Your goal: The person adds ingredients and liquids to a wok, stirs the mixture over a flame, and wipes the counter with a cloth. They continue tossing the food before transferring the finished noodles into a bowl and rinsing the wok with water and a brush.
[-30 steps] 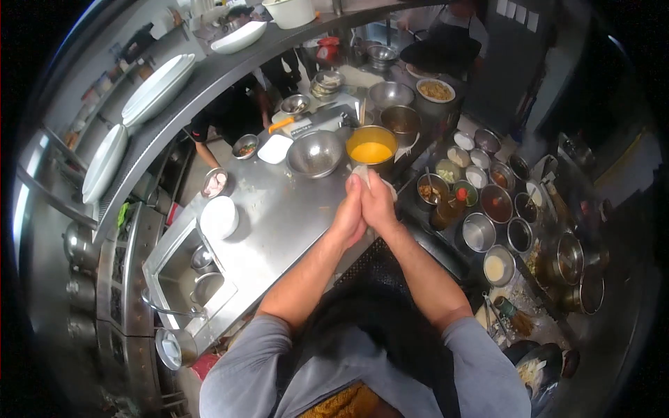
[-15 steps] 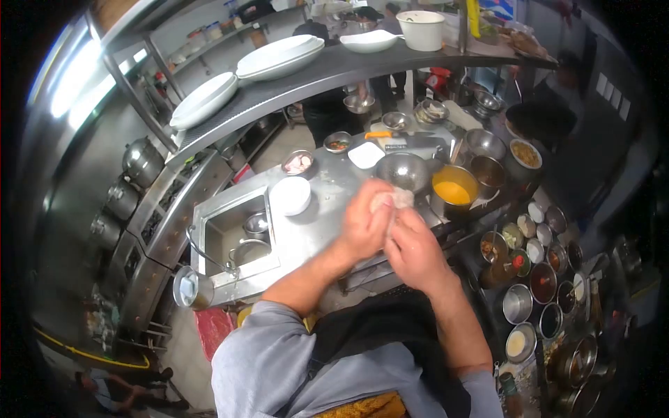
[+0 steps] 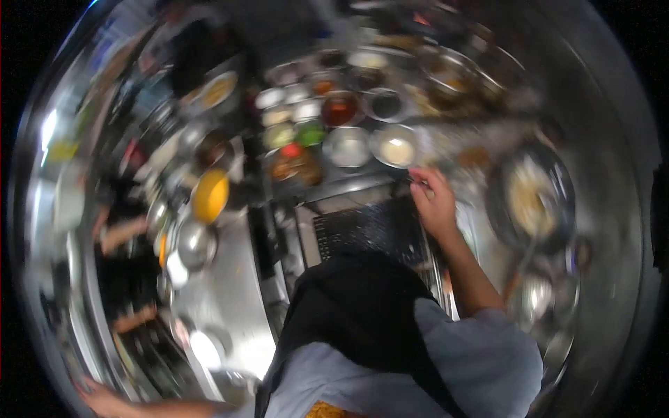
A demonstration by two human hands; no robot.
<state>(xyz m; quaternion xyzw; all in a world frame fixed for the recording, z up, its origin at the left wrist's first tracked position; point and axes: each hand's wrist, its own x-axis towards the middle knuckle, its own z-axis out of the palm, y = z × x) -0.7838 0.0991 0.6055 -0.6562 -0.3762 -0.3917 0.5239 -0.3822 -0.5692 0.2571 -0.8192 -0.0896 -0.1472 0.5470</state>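
My right hand (image 3: 435, 202) is raised at the front edge of the ingredient counter, just below a metal bowl of pale contents (image 3: 396, 148). Its fingers look loosely apart, and I make out nothing in them, though the view is blurred. Far off at the lower left, my left hand (image 3: 102, 400) reaches out with its fingers stretched, near the shelf edge; nothing shows in it. Below my right hand lies a dark, wet-looking perforated surface (image 3: 369, 230). Beside that bowl stands an empty-looking metal bowl (image 3: 347, 148).
Several small containers, one with red sauce (image 3: 340, 109), crowd the counter ahead. On the right sits a dark pan of pale food (image 3: 531, 198). Leftward are a pot of yellow liquid (image 3: 210, 196), a steel worktable (image 3: 226, 279) and another person's forearm (image 3: 125, 233).
My view has swung right, from the steel worktable to the ingredient counter. My hands, earlier together around a pale lump, are now far apart; the lump is no longer visible.
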